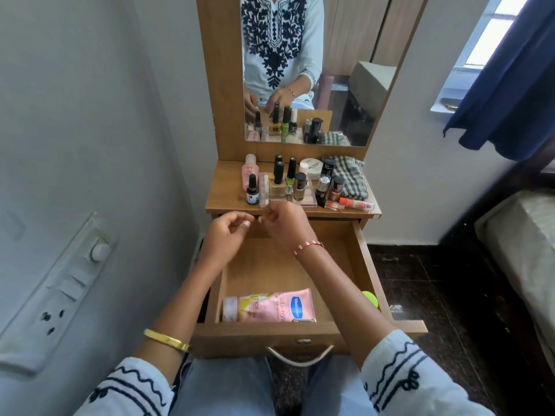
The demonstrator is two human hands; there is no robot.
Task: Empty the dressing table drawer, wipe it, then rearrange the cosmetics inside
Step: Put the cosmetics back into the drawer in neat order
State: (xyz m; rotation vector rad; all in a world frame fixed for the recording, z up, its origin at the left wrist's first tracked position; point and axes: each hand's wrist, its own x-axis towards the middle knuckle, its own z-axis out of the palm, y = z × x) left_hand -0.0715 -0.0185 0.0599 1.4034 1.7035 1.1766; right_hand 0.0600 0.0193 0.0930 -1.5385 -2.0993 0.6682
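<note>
Both hands, left hand (225, 232) and right hand (283, 219), raised over the open drawer (365, 265), fingers loosely curled, grasping nothing visible.

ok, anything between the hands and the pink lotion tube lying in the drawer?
Nothing visible. The pink lotion tube lies flat at the near end of the open drawer, uncovered. Both the left hand and right hand hover over the drawer's far end, near the tabletop edge. Only bare drawer floor lies between them and the tube.
</note>
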